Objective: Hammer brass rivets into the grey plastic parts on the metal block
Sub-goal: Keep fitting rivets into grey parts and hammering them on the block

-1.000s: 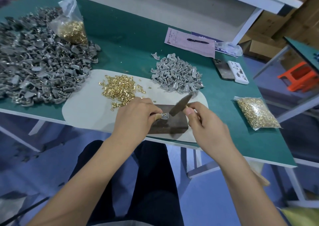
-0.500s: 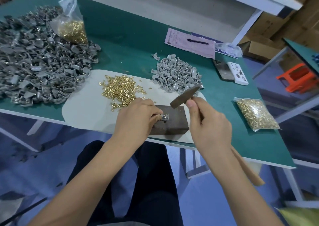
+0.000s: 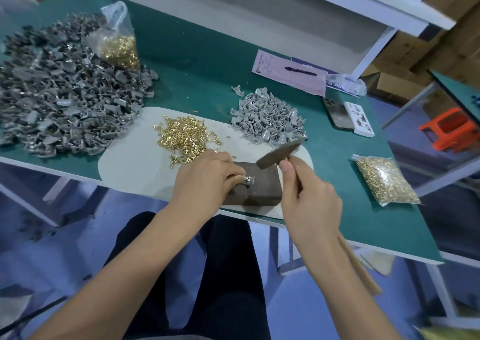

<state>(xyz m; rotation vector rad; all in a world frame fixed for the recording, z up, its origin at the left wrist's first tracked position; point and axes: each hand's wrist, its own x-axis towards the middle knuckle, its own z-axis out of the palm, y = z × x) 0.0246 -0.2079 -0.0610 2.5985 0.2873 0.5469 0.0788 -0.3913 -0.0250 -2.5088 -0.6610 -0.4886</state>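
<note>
A green-topped workbench (image 3: pixel 207 61) fills the upper frame, with white shelving behind it and a blue floor below. Just below centre, a grey plastic part (image 3: pixel 248 181) is pinched by the left hand (image 3: pixel 207 183) and kept seated on the metal block (image 3: pixel 259 183), which lies on a pale mat (image 3: pixel 130 163) at the bench's near edge. To the right of centre, the wooden handle is gripped by the right hand (image 3: pixel 309 204), and the hammer (image 3: pixel 279 152) is raised, its head tilted above the block's far right corner and clear of the part. A driving blow is judged to be in hand; for the next move, the head must be brought down squarely on the rivet while the left fingertips are kept out of its path. Loose brass rivets (image 3: pixel 184 137) are heaped beyond the left hand. A small pile of grey parts (image 3: pixel 267 118) lies above the hammer, and a far larger heap (image 3: pixel 65 92) is spread at the upper left. Bagged rivets (image 3: pixel 387 181) rest at the right.
</note>
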